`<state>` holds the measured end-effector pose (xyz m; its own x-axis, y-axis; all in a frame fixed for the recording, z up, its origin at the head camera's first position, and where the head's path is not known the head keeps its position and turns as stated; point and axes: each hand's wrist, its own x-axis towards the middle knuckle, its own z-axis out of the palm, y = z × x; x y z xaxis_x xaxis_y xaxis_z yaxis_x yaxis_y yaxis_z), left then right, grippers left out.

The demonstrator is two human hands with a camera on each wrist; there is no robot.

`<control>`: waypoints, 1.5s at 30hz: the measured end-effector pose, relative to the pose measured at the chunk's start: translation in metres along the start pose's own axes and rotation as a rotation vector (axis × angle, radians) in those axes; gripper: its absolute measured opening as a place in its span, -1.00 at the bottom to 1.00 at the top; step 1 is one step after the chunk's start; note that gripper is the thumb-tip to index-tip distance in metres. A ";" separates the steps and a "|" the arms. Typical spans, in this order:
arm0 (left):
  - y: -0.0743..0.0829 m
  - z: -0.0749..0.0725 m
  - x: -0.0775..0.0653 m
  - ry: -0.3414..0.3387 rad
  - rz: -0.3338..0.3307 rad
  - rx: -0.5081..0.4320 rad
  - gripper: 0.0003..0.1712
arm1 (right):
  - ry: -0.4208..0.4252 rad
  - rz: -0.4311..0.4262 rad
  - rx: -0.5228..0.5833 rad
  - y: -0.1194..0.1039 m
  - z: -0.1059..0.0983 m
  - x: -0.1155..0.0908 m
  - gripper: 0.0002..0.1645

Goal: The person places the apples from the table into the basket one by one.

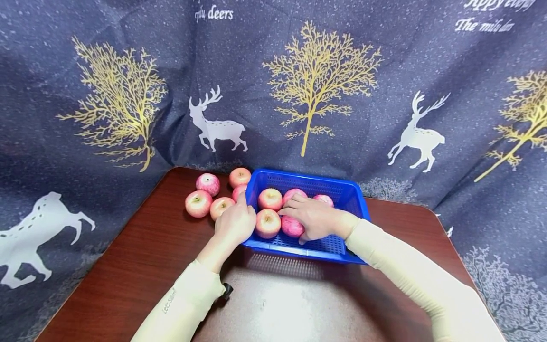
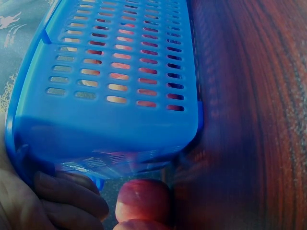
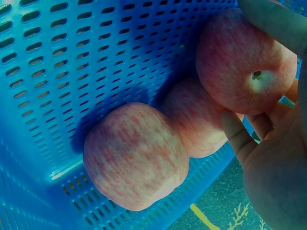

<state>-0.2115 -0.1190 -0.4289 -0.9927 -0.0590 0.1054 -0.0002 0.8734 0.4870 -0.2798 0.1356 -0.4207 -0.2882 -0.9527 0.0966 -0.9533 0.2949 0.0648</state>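
A blue plastic basket [image 1: 363, 209] with slotted walls stands on the table, holding several red-and-yellow apples. My left hand [image 1: 235, 222] grips its left rim; in the left wrist view, curled fingers [image 2: 72, 201] wrap the edge of the basket [image 2: 110, 129]. Inside the basket, my right hand [image 1: 315, 217] holds a red apple [image 1: 292, 227] at the front. The right wrist view has this apple [image 3: 244, 67] between thumb and fingers, stem hollow showing. Two other apples lie beside it there, the nearer one [image 3: 136, 155] on the basket floor. The right hand partly covers the apples behind it.
Left of the basket, several loose apples lie on the brown wooden table [image 1: 141, 256], among them one at the front left [image 1: 198, 204] and one at the back [image 1: 240, 177]. A dark cloth [image 1: 256, 85] printed with deer and trees hangs behind the table.
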 end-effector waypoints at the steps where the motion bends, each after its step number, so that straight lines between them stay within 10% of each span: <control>1: 0.000 0.000 0.000 -0.002 0.003 -0.001 -0.30 | 0.000 0.002 0.000 0.000 0.000 0.000 0.11; 45: -0.001 0.002 0.001 0.007 0.005 -0.005 -0.33 | -0.037 0.060 0.078 -0.008 -0.016 -0.007 0.11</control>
<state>-0.2128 -0.1192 -0.4314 -0.9918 -0.0582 0.1140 0.0053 0.8714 0.4905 -0.2687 0.1413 -0.4057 -0.3466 -0.9360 0.0607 -0.9380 0.3462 -0.0176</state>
